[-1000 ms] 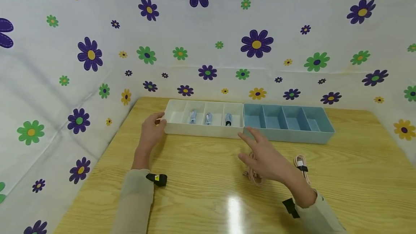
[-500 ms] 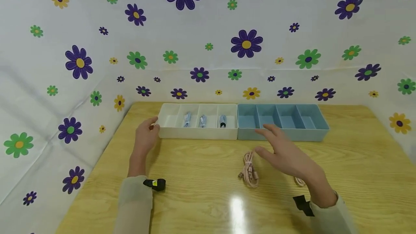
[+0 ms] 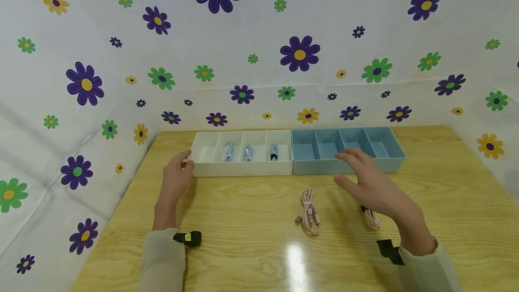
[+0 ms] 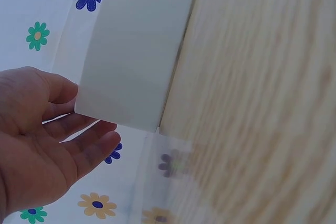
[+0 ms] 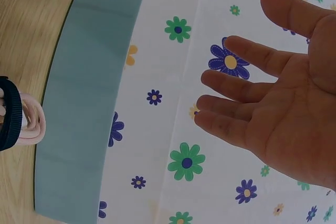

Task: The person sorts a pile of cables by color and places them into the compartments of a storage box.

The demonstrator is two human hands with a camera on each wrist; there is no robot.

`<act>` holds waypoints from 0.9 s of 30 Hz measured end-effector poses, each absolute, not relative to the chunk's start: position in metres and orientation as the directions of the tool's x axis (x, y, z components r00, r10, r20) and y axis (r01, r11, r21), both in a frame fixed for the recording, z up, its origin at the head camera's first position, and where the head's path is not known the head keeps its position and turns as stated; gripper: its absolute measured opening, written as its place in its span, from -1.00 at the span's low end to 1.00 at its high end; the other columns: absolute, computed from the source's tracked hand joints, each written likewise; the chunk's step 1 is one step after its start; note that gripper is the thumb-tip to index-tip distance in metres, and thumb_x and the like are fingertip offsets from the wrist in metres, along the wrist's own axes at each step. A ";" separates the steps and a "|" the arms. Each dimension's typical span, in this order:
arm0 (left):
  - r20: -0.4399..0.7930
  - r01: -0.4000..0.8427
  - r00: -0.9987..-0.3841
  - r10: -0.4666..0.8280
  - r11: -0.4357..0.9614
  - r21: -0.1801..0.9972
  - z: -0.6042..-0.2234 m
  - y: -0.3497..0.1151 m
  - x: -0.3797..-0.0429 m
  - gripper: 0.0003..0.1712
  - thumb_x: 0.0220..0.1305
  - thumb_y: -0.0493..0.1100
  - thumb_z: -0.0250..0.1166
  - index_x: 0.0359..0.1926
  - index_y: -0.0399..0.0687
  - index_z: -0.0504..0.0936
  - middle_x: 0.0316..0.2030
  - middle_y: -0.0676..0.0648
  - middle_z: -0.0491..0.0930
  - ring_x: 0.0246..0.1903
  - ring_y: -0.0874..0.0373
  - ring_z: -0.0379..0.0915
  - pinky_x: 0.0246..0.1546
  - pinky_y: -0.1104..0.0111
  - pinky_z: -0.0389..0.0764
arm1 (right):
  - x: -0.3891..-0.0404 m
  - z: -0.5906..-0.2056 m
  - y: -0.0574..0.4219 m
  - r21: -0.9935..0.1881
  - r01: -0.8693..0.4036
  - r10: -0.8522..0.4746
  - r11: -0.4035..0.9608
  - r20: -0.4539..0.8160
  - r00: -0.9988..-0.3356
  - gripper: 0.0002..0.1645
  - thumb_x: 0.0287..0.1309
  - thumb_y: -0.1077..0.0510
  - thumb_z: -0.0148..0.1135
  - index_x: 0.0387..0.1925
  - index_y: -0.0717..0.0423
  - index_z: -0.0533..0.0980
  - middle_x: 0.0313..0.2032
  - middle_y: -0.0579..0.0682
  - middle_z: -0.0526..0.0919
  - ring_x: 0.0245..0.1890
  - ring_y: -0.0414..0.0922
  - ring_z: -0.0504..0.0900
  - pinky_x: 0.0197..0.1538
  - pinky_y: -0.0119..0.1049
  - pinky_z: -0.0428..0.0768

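My left hand (image 3: 176,175) rests its fingertips against the left end of a white divided box (image 3: 243,169). In the left wrist view the fingers (image 4: 97,150) lie loosely bent beside the box's end, not around it. Bundled light-blue cables (image 3: 248,152) lie in several of its compartments. My right hand (image 3: 375,188) hovers with spread fingers in front of a blue divided box (image 3: 348,166), holding nothing. One pink cable bundle (image 3: 309,213) lies on the table to its left. Another pink cable with a black strap (image 3: 371,218) lies partly hidden beneath the right hand.
The two boxes stand end to end on a wooden table (image 3: 243,238), near its back edge. A flower-patterned white sheet (image 3: 259,35) hangs behind and along the sides. Light glares off the table front.
My right hand has moved right, away from over the left pink cable bundle, which is now uncovered. My left hand stays at the white box's end. The head view has shifted slightly.
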State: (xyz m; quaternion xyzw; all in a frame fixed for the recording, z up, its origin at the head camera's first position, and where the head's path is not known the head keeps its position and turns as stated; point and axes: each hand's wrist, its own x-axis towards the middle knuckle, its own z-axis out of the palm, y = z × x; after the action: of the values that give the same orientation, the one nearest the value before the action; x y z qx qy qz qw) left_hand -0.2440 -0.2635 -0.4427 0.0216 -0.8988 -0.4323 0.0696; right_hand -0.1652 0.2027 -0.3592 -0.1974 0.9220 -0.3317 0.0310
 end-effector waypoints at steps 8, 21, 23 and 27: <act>0.110 0.015 -0.988 -0.112 0.630 0.776 -0.444 -0.262 -0.242 -0.46 0.53 -0.21 -0.10 0.44 -0.34 0.25 0.40 -0.36 0.25 0.25 -0.26 0.31 0.21 -0.05 0.39 | -0.165 -0.362 0.201 -0.617 -0.358 -0.397 0.701 0.080 -0.914 -0.36 0.46 0.03 0.08 0.40 0.29 0.25 0.41 0.37 0.11 0.40 0.39 0.06 0.28 0.39 0.18; 0.108 0.013 -0.987 -0.116 0.619 0.785 -0.442 -0.259 -0.241 -0.45 0.53 -0.22 -0.11 0.43 -0.37 0.24 0.40 -0.38 0.23 0.24 -0.28 0.30 0.13 -0.03 0.45 | -0.163 -0.363 0.198 -0.600 -0.367 -0.403 0.711 0.080 -0.912 -0.36 0.45 0.03 0.09 0.40 0.27 0.26 0.40 0.37 0.15 0.39 0.37 0.10 0.28 0.37 0.22; 0.113 0.017 -0.987 -0.117 0.618 0.786 -0.442 -0.259 -0.241 -0.46 0.52 -0.22 -0.11 0.43 -0.38 0.25 0.39 -0.39 0.24 0.23 -0.28 0.30 0.12 -0.03 0.45 | -0.163 -0.363 0.198 -0.602 -0.365 -0.404 0.711 0.076 -0.912 -0.36 0.45 0.03 0.09 0.40 0.27 0.26 0.40 0.38 0.14 0.39 0.37 0.10 0.28 0.38 0.22; 0.114 0.021 -0.987 -0.113 0.615 0.788 -0.442 -0.260 -0.241 -0.46 0.52 -0.23 -0.11 0.42 -0.38 0.25 0.39 -0.38 0.24 0.23 -0.27 0.30 0.13 -0.03 0.44 | -0.162 -0.363 0.198 -0.602 -0.362 -0.404 0.712 0.071 -0.912 -0.36 0.45 0.03 0.09 0.40 0.26 0.26 0.41 0.38 0.12 0.40 0.38 0.08 0.28 0.39 0.20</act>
State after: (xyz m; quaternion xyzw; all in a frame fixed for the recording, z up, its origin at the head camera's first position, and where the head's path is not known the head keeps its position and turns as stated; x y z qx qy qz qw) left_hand -0.2410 -0.2600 -0.4421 0.0259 -0.8955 -0.4377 0.0764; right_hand -0.1625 0.1979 -0.3634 -0.2073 0.9245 -0.3181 0.0330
